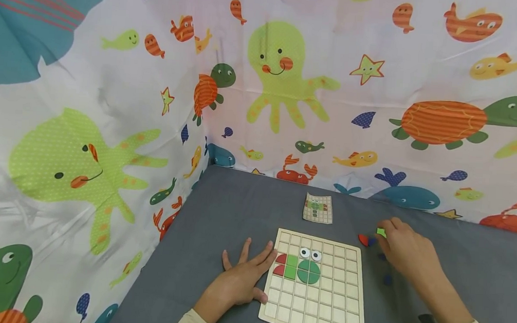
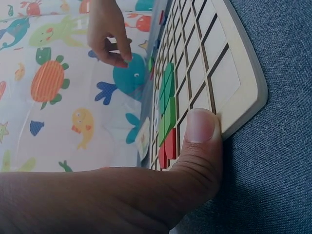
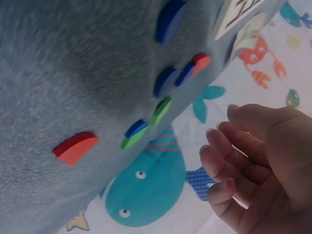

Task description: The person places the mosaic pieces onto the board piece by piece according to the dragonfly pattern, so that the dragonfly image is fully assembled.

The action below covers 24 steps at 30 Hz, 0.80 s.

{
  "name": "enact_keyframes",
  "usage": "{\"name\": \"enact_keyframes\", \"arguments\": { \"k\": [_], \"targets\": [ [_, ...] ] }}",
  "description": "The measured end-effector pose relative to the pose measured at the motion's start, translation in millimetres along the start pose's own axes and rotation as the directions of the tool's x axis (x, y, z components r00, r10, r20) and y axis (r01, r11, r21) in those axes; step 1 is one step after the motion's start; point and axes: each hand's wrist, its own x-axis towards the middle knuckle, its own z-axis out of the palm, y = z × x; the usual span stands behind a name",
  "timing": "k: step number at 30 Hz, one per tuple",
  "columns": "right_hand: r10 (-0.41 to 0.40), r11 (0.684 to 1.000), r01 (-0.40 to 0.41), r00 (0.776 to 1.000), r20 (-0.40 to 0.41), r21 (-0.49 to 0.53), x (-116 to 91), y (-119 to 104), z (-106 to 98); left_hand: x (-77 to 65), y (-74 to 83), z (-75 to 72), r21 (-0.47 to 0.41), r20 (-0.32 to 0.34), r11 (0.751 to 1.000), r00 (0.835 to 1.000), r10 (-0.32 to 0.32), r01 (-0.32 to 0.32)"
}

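My left hand [image 1: 242, 278] lies at the left side of a wooden grid board [image 1: 335, 302], fingers spread, its thumb [image 2: 200, 131] resting on the rim. On the board are two red pieces [image 1: 279, 270], light green squares [image 1: 290, 272], a dark green disc of quarter pieces [image 1: 308, 277] and two round eyes [image 1: 305, 252]. Right of the board hovers my right hand [image 1: 411, 252], its fingers loosely bent with nothing visible between them in the right wrist view. Near its fingertips in the head view shows a light green piece [image 1: 381, 232]; this lies on the grey surface.
Loose pieces lie right of the board: a red piece [image 3: 75, 147], a blue piece [image 3: 170, 22], a green piece [image 3: 161, 110] and others. A small picture card [image 1: 318, 208] lies behind the board. Cloth with sea animals [image 1: 320, 150] hangs at the back and left.
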Motion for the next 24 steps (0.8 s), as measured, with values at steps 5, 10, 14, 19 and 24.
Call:
{"name": "enact_keyframes", "arguments": {
  "k": [5,10,14,19,24],
  "targets": [
    [0.021,1.000,-0.021,1.000,0.022,-0.009,2.7,10.7,6.8,-1.8,0.3,0.2,-0.006,-0.004,1.000,1.000,0.006,-0.006],
    [0.017,1.000,-0.016,0.998,0.057,-0.013,5.4,20.3,13.0,-2.5,1.2,-0.8,-0.010,-0.003,1.000,1.000,-0.003,0.003],
    [0.033,0.999,-0.032,0.994,0.106,-0.015,9.1,26.3,19.6,-1.3,0.8,-0.8,-0.007,-0.001,1.000,1.000,-0.010,0.010],
    [0.054,0.998,-0.051,0.989,0.138,-0.023,14.4,31.0,28.2,-0.8,0.6,-0.4,-0.010,0.001,1.000,1.000,-0.011,0.011],
    [0.057,0.998,-0.054,0.987,0.148,-0.024,19.0,33.1,31.7,-0.8,0.6,-0.4,-0.012,0.007,1.000,1.000,-0.012,0.013]
  ]
}}
